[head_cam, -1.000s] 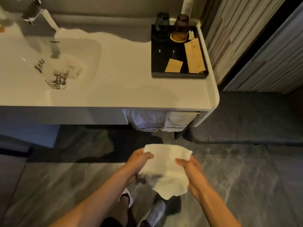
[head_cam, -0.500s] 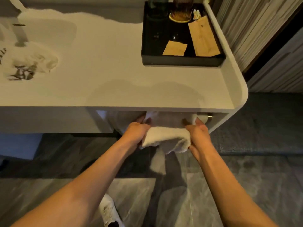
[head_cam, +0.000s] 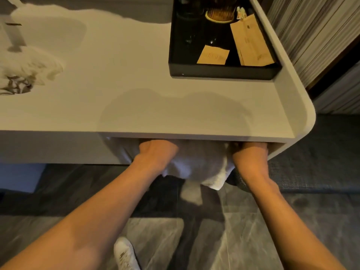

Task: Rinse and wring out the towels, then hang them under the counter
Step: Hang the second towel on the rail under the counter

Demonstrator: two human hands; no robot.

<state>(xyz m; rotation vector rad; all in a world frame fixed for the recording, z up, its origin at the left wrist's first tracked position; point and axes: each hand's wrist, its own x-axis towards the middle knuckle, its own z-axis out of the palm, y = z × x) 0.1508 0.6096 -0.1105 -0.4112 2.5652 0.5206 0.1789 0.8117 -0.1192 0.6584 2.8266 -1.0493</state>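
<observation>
A white towel [head_cam: 202, 166] hangs just below the front edge of the pale counter [head_cam: 136, 106]. My left hand [head_cam: 155, 152] grips its left side and my right hand [head_cam: 251, 152] grips its right side. Both sets of fingers reach under the counter edge and are hidden there. The towel's lower corner droops between my forearms. Behind my left hand, another pale towel [head_cam: 120, 151] hangs under the counter. A further towel with dark markings [head_cam: 25, 75] lies crumpled in the sink [head_cam: 58, 32] at the left.
A black tray [head_cam: 224, 73] with brown paper packets and dark glasses sits at the counter's back right. A striped wall stands at the right. Below are grey floor tiles [head_cam: 243, 230], a dark mat [head_cam: 311, 172] and my white shoe [head_cam: 124, 254].
My hands have carried the white towel up from in front of my legs to the counter's underside, then pushed further under its edge. My view has come closer to the counter.
</observation>
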